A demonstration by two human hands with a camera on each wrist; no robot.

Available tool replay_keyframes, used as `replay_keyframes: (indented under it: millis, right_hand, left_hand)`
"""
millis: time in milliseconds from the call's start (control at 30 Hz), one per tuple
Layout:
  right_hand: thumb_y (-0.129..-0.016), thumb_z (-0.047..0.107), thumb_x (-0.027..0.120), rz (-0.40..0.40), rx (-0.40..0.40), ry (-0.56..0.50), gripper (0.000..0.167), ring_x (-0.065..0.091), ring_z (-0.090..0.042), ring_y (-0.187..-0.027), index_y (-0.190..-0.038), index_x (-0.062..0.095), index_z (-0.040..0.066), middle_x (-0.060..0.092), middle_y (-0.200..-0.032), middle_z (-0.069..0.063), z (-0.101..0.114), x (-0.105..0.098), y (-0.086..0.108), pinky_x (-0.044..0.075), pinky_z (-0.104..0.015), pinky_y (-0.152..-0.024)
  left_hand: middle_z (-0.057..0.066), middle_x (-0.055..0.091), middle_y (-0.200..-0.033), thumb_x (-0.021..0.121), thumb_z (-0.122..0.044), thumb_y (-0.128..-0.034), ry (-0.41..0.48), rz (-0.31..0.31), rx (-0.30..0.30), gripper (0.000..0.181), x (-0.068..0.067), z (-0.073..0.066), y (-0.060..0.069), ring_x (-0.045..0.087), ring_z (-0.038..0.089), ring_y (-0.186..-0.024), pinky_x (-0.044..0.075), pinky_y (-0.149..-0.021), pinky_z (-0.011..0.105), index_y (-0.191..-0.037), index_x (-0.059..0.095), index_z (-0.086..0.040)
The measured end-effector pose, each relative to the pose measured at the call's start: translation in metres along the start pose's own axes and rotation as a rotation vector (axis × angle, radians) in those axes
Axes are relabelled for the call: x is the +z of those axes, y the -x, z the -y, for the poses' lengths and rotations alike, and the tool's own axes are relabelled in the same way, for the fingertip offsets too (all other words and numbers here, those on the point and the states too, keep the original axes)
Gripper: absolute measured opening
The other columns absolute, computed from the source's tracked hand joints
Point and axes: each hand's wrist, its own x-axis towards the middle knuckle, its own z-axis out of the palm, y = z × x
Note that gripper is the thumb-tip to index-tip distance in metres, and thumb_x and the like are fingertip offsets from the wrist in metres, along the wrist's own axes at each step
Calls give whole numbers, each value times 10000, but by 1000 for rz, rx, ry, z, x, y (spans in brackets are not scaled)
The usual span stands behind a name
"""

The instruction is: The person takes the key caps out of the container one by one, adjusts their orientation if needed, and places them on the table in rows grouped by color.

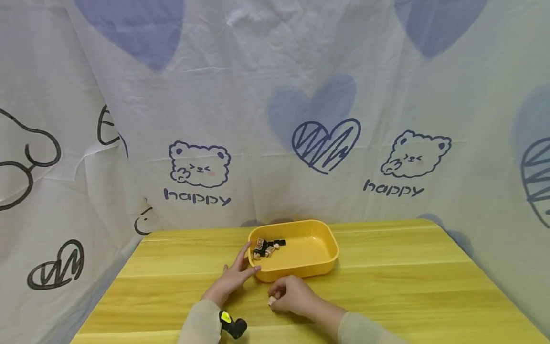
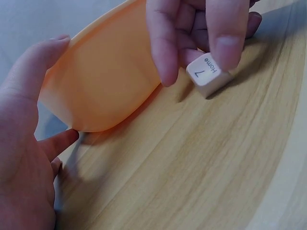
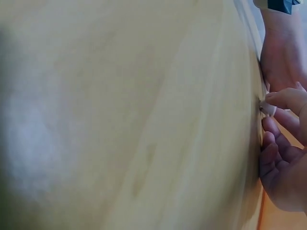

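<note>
A pale keycap (image 2: pixel 204 72) marked "7" and "Home" is pinched by my right hand (image 1: pixel 295 297), low over the table in front of a yellow plastic bin (image 1: pixel 301 274). The same keycap (image 3: pixel 268 109) shows small at the right wrist view's edge, between thumb and fingers. My left hand (image 1: pixel 232 282) rests against the bin's near left corner, thumb and fingers spread and fairly straight, thumb touching the rim. Inside the bin's left end lies a small heap of black and pale keycaps (image 1: pixel 261 249); some overlap, so single ones are hard to make out.
The wood-grain table (image 1: pixel 408 277) extends on both sides of the bin. A white cloth (image 1: pixel 258 191) printed with hearts and bears hangs behind it. A black strap with a yellow patch (image 1: pixel 226 317) sits on the left wrist.
</note>
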Motion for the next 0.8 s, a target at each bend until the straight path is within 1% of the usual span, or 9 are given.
replay_keyframes:
  millis: [167,300,433,600,800]
  right_hand:
    - [-707,-22,773,33,-24,-13,226,540,-83,-692,-911,747,72,617,-745,39,1,-3,0,467,-234,-636]
    - [-744,7,781,54,-31,-8,204,550,-71,-698,-933,769,82,632,-751,58,0,-4,-1,477,-229,-641]
    - [-786,70,790,61,-25,7,135,571,-58,-708,-919,781,95,657,-757,86,-2,-5,-2,491,-235,-659]
    - [-798,103,802,30,-26,22,86,572,-58,-715,-880,778,99,660,-755,90,-2,-4,-1,494,-254,-681]
    - [-743,26,825,-14,-28,2,136,573,-73,-692,-828,744,95,648,-730,66,-2,-4,1,494,-251,-670]
  left_hand:
    - [295,366,-1477,652,-363,-938,-3,4,2,802,0,0,-1,292,444,-1389,-161,-1089,636,-1570,165,-274]
    - [292,374,-1473,649,-361,-940,-8,3,5,798,-1,0,-1,296,442,-1388,-164,-1089,635,-1569,166,-271]
    - [287,382,-1471,655,-378,-932,-6,3,8,807,-1,0,-1,301,440,-1386,-161,-1089,636,-1569,170,-278]
    - [288,378,-1472,660,-386,-927,-1,0,7,811,-1,-1,-1,299,444,-1385,-161,-1089,636,-1568,173,-285]
    - [286,375,-1474,661,-378,-928,-1,-2,4,812,-1,-1,0,294,458,-1382,-160,-1091,634,-1569,172,-282]
